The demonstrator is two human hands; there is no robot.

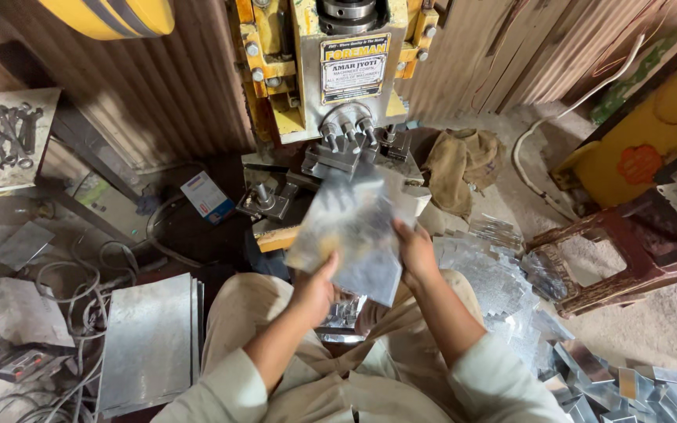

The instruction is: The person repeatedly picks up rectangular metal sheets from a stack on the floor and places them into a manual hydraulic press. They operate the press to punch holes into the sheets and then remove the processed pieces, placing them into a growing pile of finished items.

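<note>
- A person is sitting with knees apart in beige trousers (237, 313), both sleeves reaching in from the bottom edge.
- The left hand (315, 288) is gripping the lower left edge of a metal sheet (350, 235), thumb lying over its face; the grip is closed on the sheet.
- The right hand (415, 252) is holding the sheet's right edge, fingers curled behind it, so this grip is also closed on the sheet.
- The sheet is hanging in the air above the lap, tilted and blurred, just in front of the press (338, 78).
- A stack of flat sheets (150, 345) is lying on the floor beside the left knee, with wires (80, 298) curling near it.
- Cut metal pieces (503, 274) are piling up on the floor beside the right knee.
- A red stool (628, 251) is standing further right.
- A tan cloth (464, 164) is lying crumpled near the press base.
- Spanners (1, 141) are resting on a board at far left.
</note>
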